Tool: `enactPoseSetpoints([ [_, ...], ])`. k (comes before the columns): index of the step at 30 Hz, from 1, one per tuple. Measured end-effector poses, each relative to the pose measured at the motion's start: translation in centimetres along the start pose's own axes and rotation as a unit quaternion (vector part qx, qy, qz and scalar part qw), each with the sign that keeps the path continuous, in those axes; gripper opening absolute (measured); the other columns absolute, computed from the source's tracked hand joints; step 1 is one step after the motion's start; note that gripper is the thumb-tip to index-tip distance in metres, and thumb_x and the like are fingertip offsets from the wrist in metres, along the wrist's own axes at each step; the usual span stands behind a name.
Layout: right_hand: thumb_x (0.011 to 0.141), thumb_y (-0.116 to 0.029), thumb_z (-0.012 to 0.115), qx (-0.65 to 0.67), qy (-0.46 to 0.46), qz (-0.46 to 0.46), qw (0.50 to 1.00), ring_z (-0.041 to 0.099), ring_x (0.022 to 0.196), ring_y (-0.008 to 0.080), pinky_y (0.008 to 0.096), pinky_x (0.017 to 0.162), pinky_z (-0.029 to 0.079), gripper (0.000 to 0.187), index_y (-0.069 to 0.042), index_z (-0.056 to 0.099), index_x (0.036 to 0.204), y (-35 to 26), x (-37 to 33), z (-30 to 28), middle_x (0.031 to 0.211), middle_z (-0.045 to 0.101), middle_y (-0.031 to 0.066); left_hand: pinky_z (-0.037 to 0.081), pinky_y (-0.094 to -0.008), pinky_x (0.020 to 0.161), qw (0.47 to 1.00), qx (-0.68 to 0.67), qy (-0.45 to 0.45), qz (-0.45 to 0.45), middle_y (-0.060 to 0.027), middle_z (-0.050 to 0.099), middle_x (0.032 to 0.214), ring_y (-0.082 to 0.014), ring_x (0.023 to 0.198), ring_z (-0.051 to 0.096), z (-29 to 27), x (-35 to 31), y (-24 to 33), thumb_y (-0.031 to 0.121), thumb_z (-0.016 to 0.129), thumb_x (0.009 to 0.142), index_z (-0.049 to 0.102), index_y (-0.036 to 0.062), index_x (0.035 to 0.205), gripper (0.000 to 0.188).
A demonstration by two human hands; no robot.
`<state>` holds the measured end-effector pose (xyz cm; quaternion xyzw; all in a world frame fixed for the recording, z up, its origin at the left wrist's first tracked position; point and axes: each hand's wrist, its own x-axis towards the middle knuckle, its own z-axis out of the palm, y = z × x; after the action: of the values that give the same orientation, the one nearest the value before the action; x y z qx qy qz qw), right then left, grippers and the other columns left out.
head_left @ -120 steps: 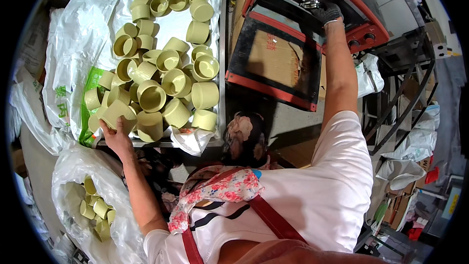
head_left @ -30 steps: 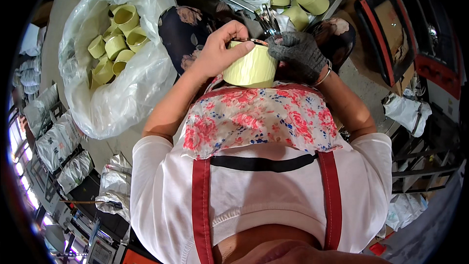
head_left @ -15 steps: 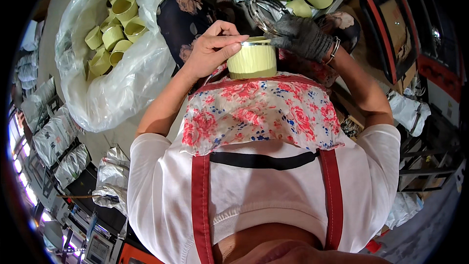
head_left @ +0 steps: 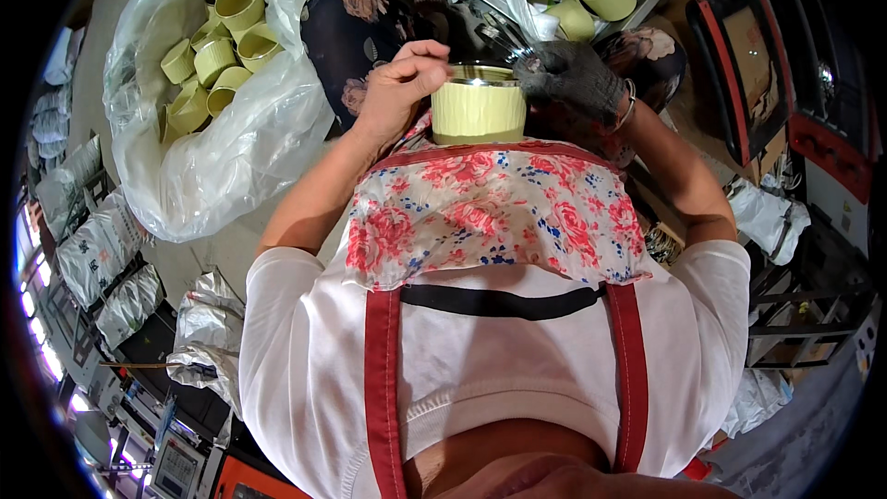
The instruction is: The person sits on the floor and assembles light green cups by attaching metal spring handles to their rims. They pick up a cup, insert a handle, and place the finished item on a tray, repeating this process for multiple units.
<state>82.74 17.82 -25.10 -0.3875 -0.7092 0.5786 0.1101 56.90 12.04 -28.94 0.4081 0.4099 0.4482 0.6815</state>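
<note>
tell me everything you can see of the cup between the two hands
The cup is short, round and pale yellow-green, its wall, perhaps plastic, faintly streaked with upright lines. A shiny, metal-looking band runs along its rim. It stands about upright, mouth up, by the edge of the floral cloth; what bears its base is hidden. The gloved right hand, holding metal-looking rings, is at the rim's right side; the bare left hand is at its left, contact unclear.
</note>
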Motion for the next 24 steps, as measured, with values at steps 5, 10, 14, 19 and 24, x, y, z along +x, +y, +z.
enactPoseSetpoints([
  [5,0.076,-0.019,0.063,0.100,0.074,-0.020,0.992,0.053,0.070,0.0069,0.0243,0.066,0.046,0.023,-0.001,0.061,0.090,0.1,-1.2,1.4,0.077,0.062,0.0033,0.039,-0.0341,0.091,0.946,-0.200,-0.042,-0.251,-0.0105,0.050,0.116,-0.0200,0.107,0.048,2.1,-0.2,4.5,0.030,0.053,0.082,0.043,0.0023,0.121,0.048],
  [10,0.075,-0.018,0.065,0.331,0.214,0.030,0.919,0.052,0.076,0.0070,0.0251,0.067,0.046,0.031,-0.001,0.058,0.100,-1.1,-0.9,4.1,0.087,0.061,0.0040,0.042,-0.0336,0.088,0.942,-0.240,-0.014,-0.233,-0.0102,0.055,0.106,-0.0197,0.098,0.054,2.6,0.1,6.4,0.022,0.054,0.079,0.046,0.0003,0.113,0.041],
  [14,0.067,-0.017,0.065,-0.314,0.153,-0.252,0.903,0.059,0.080,0.0252,0.0339,0.072,0.047,0.037,-0.004,0.056,0.099,-1.1,-0.2,2.6,0.086,0.060,0.0119,0.047,-0.0290,0.077,0.951,-0.224,-0.012,-0.215,-0.0100,0.058,0.095,-0.0175,0.086,0.058,3.8,0.0,6.7,0.016,0.052,0.084,0.053,-0.0001,0.099,0.023],
  [19,0.059,-0.027,0.066,-0.190,0.130,-0.351,0.908,0.053,0.067,0.0270,0.0383,0.060,0.039,0.035,-0.011,0.057,0.089,-3.0,0.1,2.3,0.070,0.054,0.0074,0.048,-0.0311,0.078,0.959,-0.162,-0.021,-0.233,-0.0157,0.059,0.098,-0.0196,0.086,0.058,3.9,-0.6,7.4,0.016,0.051,0.084,0.055,-0.0014,0.086,0.017],
  [24,0.066,-0.022,0.063,-0.190,0.114,-0.325,0.919,0.056,0.063,0.0278,0.0356,0.054,0.043,0.023,-0.008,0.060,0.085,-5.2,1.1,0.8,0.068,0.056,0.0093,0.047,-0.0265,0.076,0.967,-0.131,-0.005,-0.219,-0.0097,0.061,0.092,-0.0142,0.083,0.058,4.1,0.1,8.7,0.008,0.053,0.082,0.057,-0.0010,0.091,0.014],
])
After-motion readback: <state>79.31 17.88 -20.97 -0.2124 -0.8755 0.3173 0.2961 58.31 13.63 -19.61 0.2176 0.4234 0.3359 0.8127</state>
